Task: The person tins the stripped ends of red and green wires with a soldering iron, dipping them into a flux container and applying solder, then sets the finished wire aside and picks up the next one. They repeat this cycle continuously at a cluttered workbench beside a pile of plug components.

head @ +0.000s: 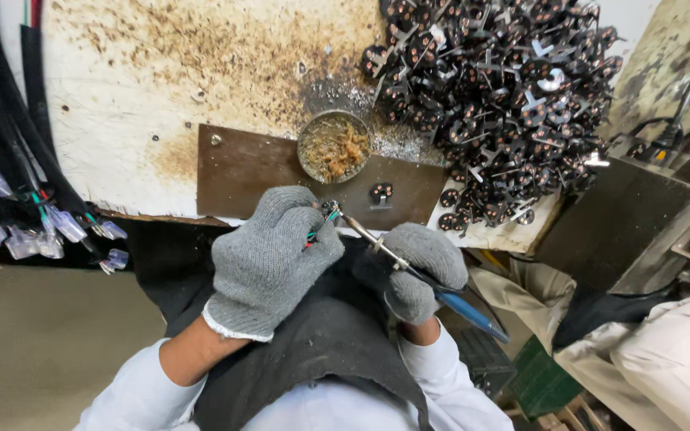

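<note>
Nearest, a dark apron covers the lap, with white sleeves at both sides. Above it the left hand, in a grey glove, is curled tight around a small plug part with coloured wires showing at the fingertips. The right hand, also gloved, grips a blue-handled soldering iron whose metal tip slants up-left to touch that part. Both hands sit just short of the bench edge, over the lap, with little room between them.

Past the edge lies a brown plate bearing a round tin of crusted residue and a small fixture. To the left the stained white top is bare; black cables with clear connectors hang off that side. Far right, a heap of black plugs spills to the bench's right edge.
</note>
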